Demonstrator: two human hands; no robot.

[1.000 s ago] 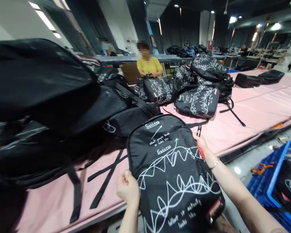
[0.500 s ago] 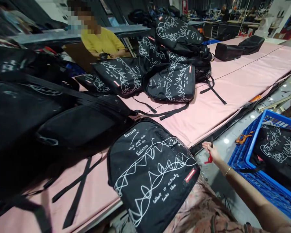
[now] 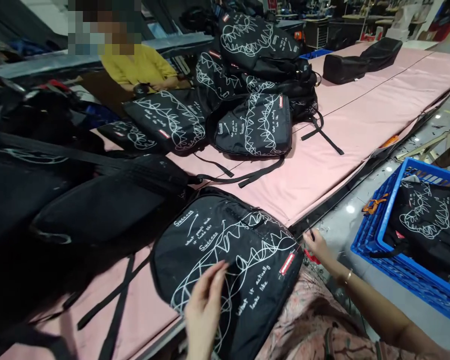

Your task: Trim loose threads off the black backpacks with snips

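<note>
A black backpack (image 3: 255, 300) with white scribbled lines, lettering and a red label lies tilted across the near table edge and my lap. My left hand (image 3: 206, 300) hovers over or touches its front panel, fingers loosely curved and holding nothing visible; the fingertips are blurred. Beside the backpack's right-hand end, my right hand (image 3: 317, 247) is closed around small thread snips (image 3: 312, 257). Only a red part below the hand and a dark tip above it show. Whether the right fingers also touch the backpack, I cannot tell.
Several similar backpacks (image 3: 266, 125) are heaped on the pink-covered table (image 3: 345, 175). Dark bags (image 3: 108, 200) crowd the left. A blue crate (image 3: 382, 235) with a backpack inside stands on the right. Across the table is a person in a yellow top (image 3: 138, 67).
My left hand has come into view from below, over the backpack. My right hand has moved left toward the backpack's end, and its fingers have closed. The view has shifted slightly.
</note>
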